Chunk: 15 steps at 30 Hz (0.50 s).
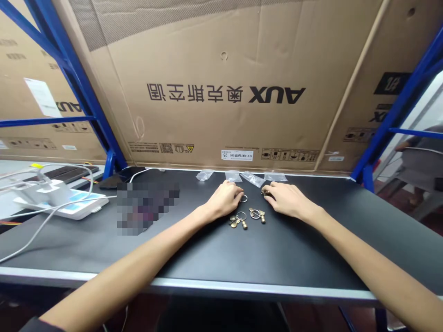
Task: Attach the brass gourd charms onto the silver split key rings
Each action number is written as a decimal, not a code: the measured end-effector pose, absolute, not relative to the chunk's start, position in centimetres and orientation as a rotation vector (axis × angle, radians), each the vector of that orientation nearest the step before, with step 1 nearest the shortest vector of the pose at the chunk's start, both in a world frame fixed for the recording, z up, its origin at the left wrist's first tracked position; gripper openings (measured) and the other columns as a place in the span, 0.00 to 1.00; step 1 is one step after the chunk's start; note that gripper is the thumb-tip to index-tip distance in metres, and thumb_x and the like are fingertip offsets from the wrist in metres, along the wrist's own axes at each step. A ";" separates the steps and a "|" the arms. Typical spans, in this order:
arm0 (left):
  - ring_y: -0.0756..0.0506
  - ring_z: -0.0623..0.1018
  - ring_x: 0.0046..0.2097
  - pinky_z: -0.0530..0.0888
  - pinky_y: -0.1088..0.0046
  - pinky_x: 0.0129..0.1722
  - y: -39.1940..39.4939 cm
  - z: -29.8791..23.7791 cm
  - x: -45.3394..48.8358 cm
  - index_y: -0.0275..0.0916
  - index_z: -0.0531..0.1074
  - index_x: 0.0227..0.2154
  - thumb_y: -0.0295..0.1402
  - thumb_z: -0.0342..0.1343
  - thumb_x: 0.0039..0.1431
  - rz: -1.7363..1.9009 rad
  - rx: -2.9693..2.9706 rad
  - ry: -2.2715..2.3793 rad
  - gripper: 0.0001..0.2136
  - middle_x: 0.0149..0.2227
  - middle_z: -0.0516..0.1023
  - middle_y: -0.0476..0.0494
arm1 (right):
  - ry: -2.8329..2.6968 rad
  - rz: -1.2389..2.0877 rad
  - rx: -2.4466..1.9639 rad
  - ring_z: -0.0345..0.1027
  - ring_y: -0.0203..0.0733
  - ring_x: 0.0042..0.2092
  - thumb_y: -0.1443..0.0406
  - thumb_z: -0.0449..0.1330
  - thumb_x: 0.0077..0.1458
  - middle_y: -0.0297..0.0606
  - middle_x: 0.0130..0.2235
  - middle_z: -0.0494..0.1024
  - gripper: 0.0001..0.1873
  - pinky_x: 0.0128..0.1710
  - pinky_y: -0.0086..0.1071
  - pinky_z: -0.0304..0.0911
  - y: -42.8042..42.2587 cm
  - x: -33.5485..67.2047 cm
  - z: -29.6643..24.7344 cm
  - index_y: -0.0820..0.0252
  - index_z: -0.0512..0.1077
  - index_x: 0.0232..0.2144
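Observation:
My left hand (pixel 223 199) rests palm down on the black tabletop (pixel 194 249), its fingertips pinched at a small steel key ring (pixel 244 198). My right hand (pixel 287 199) lies opposite, its fingers closed on a small brass charm (pixel 266 192). Between and just in front of them lie two brass keychains on steel rings, one (pixel 238 220) nearer my left hand and one (pixel 257 214) nearer my right. The hands do not touch these two. My fingers hide part of the held pieces.
Several small clear plastic bags (pixel 232 176) lie along the table's back edge, against a large AUX cardboard box (pixel 221 83) in a blue steel rack (pixel 398 110). At left are a white device with cables (pixel 58 198) and a pixelated patch (pixel 145 207). A chair (pixel 418 170) stands at right.

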<state>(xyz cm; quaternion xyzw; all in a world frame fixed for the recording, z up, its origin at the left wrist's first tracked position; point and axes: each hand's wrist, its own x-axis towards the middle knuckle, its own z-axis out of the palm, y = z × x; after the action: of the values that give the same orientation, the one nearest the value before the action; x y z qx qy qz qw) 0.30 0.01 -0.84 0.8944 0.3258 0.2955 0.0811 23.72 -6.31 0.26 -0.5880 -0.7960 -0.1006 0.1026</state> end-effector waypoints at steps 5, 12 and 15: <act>0.39 0.73 0.44 0.71 0.61 0.48 -1.4 0.4 0.5 0.35 0.81 0.43 0.33 0.54 0.65 0.744 2.889 0.775 0.12 0.39 0.79 0.36 | -2.303 -0.372 -1.724 0.74 0.49 0.40 0.61 0.54 0.64 0.46 0.46 0.79 0.17 0.36 0.36 0.62 -7.0 23.4 1.3 0.55 0.75 0.51; 0.41 0.73 0.41 0.71 0.65 0.45 -3.0 0.2 1.5 0.39 0.80 0.34 0.28 0.56 0.62 0.570 2.901 0.613 0.07 0.35 0.77 0.40 | -2.217 -0.283 -1.574 0.75 0.46 0.41 0.66 0.51 0.65 0.42 0.42 0.82 0.15 0.37 0.33 0.60 -7.5 21.9 1.9 0.57 0.78 0.42; 0.42 0.74 0.40 0.71 0.64 0.45 -3.1 0.3 1.6 0.38 0.76 0.33 0.27 0.56 0.59 0.693 2.795 0.676 0.04 0.34 0.78 0.43 | -2.166 -0.130 -1.505 0.75 0.45 0.41 0.66 0.52 0.64 0.40 0.42 0.83 0.15 0.39 0.34 0.61 -7.7 21.5 2.0 0.56 0.79 0.41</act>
<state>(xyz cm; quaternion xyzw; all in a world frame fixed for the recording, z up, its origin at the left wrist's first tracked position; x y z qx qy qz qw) 1.59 -3.10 0.26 0.9409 0.2278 0.2332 0.0919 21.52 -7.67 2.01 -0.5522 -0.7946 -0.0478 0.2479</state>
